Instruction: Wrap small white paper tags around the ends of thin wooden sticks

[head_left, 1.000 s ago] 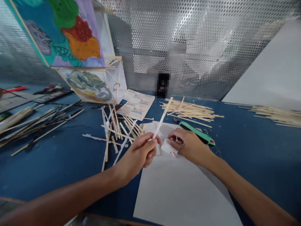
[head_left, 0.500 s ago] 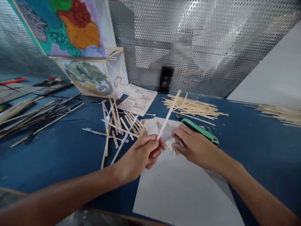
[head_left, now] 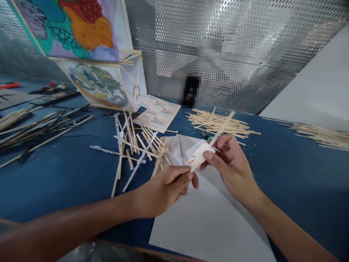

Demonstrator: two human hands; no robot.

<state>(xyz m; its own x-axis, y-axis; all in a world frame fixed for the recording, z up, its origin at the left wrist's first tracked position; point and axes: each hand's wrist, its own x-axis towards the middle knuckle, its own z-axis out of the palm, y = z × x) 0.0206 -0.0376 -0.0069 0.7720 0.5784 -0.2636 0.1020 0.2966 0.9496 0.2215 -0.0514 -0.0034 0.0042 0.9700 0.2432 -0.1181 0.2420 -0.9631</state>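
Pinched in my left hand (head_left: 171, 185) is the near end of a thin flat wooden stick (head_left: 225, 124), which slants up to the right. My right hand (head_left: 231, 165) has a small folded piece of sandpaper (head_left: 198, 154) wrapped around the stick's middle, its printed backing facing me. The thumb presses on top; the other fingers are partly hidden behind. Both hands are above a sheet of white paper (head_left: 191, 222). Behind my right hand a green utility knife (head_left: 209, 138) is mostly covered.
A printed sandpaper sheet (head_left: 160, 112) lies at the back. Loose sticks (head_left: 136, 142) are scattered left of the paper, and stick piles (head_left: 220, 122) lie behind and far right (head_left: 321, 134). Painted panels (head_left: 95, 83) stand back left, before a perforated metal screen (head_left: 245, 72).
My right hand has brought the sandpaper up from the paper and closed it around the stick. The stick now tilts further right. The view has shifted slightly.
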